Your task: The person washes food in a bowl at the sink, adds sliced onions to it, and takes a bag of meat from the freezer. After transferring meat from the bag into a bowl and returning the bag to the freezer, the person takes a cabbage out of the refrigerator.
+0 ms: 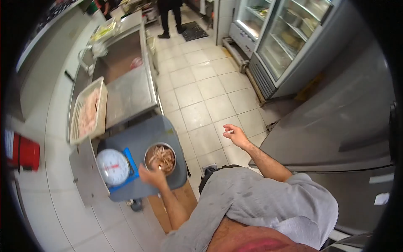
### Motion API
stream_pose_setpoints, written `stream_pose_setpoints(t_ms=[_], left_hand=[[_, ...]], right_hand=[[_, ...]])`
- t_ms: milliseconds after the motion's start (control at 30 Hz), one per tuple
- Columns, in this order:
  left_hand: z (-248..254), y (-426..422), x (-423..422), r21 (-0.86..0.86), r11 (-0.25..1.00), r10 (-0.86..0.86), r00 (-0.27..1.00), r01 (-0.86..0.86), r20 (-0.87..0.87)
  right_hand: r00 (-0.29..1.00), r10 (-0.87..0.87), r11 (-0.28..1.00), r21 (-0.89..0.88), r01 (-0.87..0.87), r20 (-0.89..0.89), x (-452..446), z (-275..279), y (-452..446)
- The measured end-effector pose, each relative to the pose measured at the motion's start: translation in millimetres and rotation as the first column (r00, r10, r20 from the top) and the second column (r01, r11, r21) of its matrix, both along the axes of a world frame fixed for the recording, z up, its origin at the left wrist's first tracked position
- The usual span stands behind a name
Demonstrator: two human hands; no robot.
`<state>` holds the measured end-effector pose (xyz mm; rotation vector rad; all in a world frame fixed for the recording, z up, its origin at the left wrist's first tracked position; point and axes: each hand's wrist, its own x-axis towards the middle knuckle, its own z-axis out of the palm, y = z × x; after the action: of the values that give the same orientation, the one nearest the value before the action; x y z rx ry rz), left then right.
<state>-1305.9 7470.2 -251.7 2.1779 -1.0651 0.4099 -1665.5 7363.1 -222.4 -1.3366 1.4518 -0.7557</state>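
Note:
My left hand (pixel 154 176) is at the near left edge of a round metal bowl (pixel 174 156), partly in front of it. Motion smears its fingers, so I cannot tell their shape or whether they touch the bowl. Strips of pale brown food that look like meat (pixel 163 157) fill the bowl. Beside it, a dial scale (pixel 113 167) with a white face and blue body stands on the same grey table (pixel 168 128). My right hand (pixel 237 136) hangs over the tiled floor with its fingers apart, holding nothing I can see.
A cream plastic crate (pixel 102 113) of pale raw meat rests by the steel sink (pixel 130 98). Glass-door fridges (pixel 285 40) line the right, with a large steel cabinet (pixel 323 122) nearer me. Another person (pixel 170 17) stands at the far end. A red container (pixel 26 152) is at left.

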Motion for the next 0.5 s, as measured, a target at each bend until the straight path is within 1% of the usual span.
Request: stream_pose_setpoints(t_ms=[33, 67, 100, 133, 167, 200, 233, 267, 300, 333, 367, 400, 433, 500], left_hand=[[-17, 13, 17, 0.071, 0.993, 0.091, 0.996, -0.089, -0.023], [-47, 22, 36, 0.089, 0.984, 0.173, 0.960, -0.157, -0.220], [-70, 27, 50, 0.133, 0.966, 0.257, 0.879, -0.221, -0.402], [-71, 31, 55, 0.092, 0.982, 0.177, 0.649, -0.163, -0.740], [-66, 28, 55, 0.033, 0.991, 0.070, 0.303, -0.128, -0.951], [-45, 21, 42, 0.024, 0.989, 0.056, 0.225, -0.144, -0.973], [-29, 13, 29, 0.016, 0.986, 0.040, 0.145, -0.164, -0.989], [-45, 10, 29, -0.079, 0.994, -0.060, 0.214, -0.081, -0.975], [-65, 12, 34, -0.168, 0.986, -0.163, 0.275, 0.006, -0.948], [-80, 12, 39, -0.149, 0.989, -0.144, 0.290, 0.005, -0.946], [-92, 10, 44, -0.129, 0.992, -0.123, 0.307, 0.003, -0.944], [-97, 10, 47, -0.098, 0.995, -0.092, 0.373, 0.003, -0.923], [-91, 4, 44, -0.067, 0.998, -0.062, 0.439, 0.003, -0.897], [-22, -24, 23, 0.107, 0.993, 0.075, 0.443, 0.049, -0.893]], right_hand=[[0.999, -0.034, 0.999, -0.014, 0.034, 0.002, -4, -12, -11], [0.998, -0.064, 0.992, 0.111, 0.064, 0.001, -7, -22, -20], [0.996, -0.090, 0.966, 0.243, 0.086, 0.002, -11, -36, -28], [0.994, -0.113, 0.964, 0.244, 0.109, 0.003, -19, -65, -33], [0.995, -0.015, 0.978, 0.204, 0.034, -0.096, -31, -100, -41], [0.975, 0.082, 0.985, 0.163, -0.049, -0.205, -45, -118, -53], [0.952, 0.115, 0.980, 0.189, -0.062, -0.284, -55, -123, -58], [0.921, 0.148, 0.974, 0.216, -0.072, -0.359, -62, -130, -59], [0.918, 0.158, 0.966, 0.251, -0.066, -0.365, -76, -149, -61], [0.914, 0.171, 0.956, 0.286, -0.064, -0.369, -91, -166, -66], [0.913, 0.178, 0.919, 0.393, -0.022, -0.366, -101, -160, -68], [0.915, 0.186, 0.869, 0.495, 0.018, -0.358, -109, -150, -70], [0.913, 0.170, 0.855, 0.516, 0.051, -0.371, -123, -164, -75], [0.922, 0.107, 0.829, 0.545, 0.124, -0.373, -161, -184, -91]])
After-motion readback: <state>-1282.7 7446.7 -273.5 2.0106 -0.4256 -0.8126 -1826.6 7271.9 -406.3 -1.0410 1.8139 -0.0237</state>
